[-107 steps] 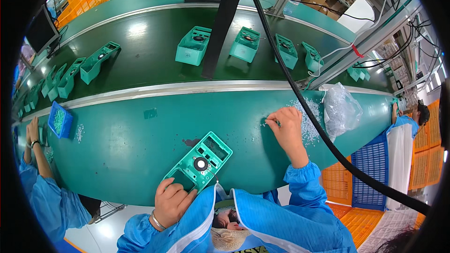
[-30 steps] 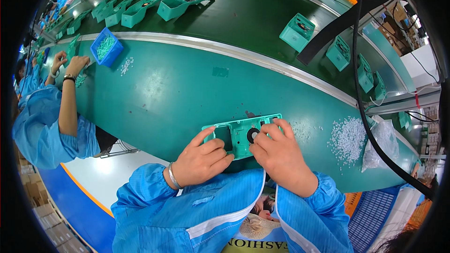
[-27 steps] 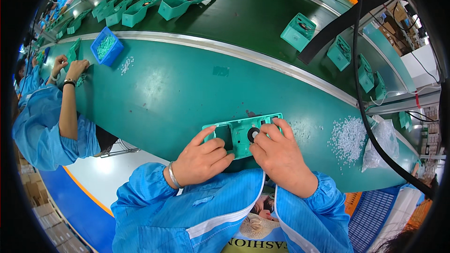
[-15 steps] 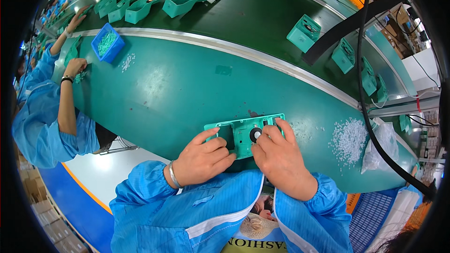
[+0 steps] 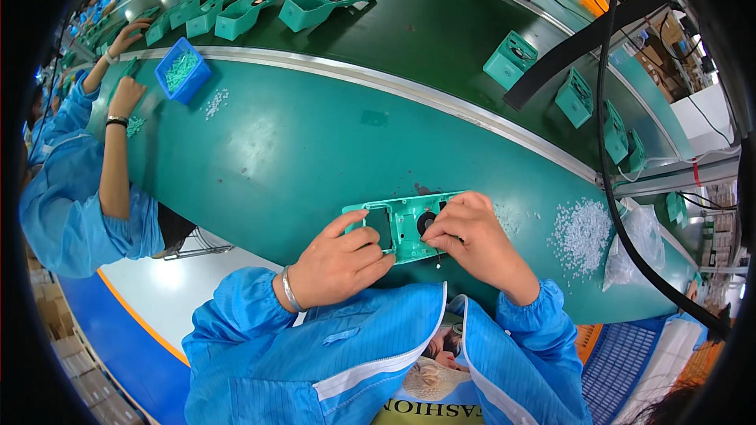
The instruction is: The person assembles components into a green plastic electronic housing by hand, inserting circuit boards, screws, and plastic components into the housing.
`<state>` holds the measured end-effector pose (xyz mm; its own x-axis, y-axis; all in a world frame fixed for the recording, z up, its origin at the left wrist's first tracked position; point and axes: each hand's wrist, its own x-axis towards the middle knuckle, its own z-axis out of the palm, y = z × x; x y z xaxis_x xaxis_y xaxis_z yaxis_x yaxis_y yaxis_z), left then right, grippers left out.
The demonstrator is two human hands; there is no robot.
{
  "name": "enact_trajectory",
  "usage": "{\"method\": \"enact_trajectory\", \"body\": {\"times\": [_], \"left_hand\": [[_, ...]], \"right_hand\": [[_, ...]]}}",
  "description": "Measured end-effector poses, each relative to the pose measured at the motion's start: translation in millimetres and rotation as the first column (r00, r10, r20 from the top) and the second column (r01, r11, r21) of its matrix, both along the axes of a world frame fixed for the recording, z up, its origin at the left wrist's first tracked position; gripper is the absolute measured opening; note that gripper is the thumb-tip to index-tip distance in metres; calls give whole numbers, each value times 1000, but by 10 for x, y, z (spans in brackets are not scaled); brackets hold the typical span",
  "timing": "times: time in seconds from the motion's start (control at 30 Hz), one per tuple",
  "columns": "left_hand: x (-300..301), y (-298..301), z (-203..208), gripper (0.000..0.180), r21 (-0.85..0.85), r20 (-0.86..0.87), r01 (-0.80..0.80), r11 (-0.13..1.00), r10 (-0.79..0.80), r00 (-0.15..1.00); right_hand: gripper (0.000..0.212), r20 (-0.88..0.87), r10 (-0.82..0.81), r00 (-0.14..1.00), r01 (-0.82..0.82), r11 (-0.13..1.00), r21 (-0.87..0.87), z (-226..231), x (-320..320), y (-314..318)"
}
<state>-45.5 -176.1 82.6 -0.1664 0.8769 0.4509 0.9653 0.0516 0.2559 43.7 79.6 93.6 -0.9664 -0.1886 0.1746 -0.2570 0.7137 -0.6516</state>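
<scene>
A green plastic housing (image 5: 407, 254) lies tilted near the table's front edge, its hollow inside facing up. My left hand (image 5: 337, 269) grips its left end, thumb and fingers around the frame of a rectangular opening. In the housing's middle sits a round black part (image 5: 426, 221), like a small speaker. Over its right side is my right hand (image 5: 476, 240), fingers pinched at the part's lower edge. A thin wire with a small white connector (image 5: 439, 265) hangs below those fingertips, seemingly held by them. The housing's right end is partly hidden by my right hand.
Small white pellets (image 5: 581, 234) are heaped at right, beside a clear plastic bag (image 5: 635, 242). A black cable (image 5: 608, 142) crosses in front. More green housings (image 5: 319, 9) stand on the far conveyor (image 5: 425, 31). At left, a co-worker's hand (image 5: 126, 97) is near a blue bin (image 5: 194, 81) of green pieces.
My right hand has shifted from the housing's right end to a pinch by the round part; the wire and white connector now show below. My left hand keeps its grip. Conveyor housings have shifted slightly.
</scene>
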Motion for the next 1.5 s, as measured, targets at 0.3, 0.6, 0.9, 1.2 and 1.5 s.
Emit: {"method": "enact_trajectory", "body": {"times": [0.3, 0.6, 0.9, 1.2, 1.5], "left_hand": [[-6, -14, -14, 19, 1, 9, -5, 1000, 5, 1000], [-13, -39, -52, 22, -9, -11, -13, 1000, 12, 1000], [-155, -34, 3, 19, 25, -68, -24, 999, 25, 997], [-1256, 614, 98, 17, 265, -222, -243, 933, 304, 926], [-2359, 1932, -384, 21, 214, -364, -421, 881, 472, 803]], "right_hand": [[8, 47, -7, 999, 8, 1000, -9, 12, -7, -64], [8, 72, -36, 997, 33, 998, 47, 61, -21, -176], [9, -50, -263, 964, 252, 955, -156, 66, 85, 72], [9, -340, -425, 839, 418, 903, -98, 42, 238, 193], [17, -422, -387, 820, 439, 898, 30, 51, 409, 273]]}}
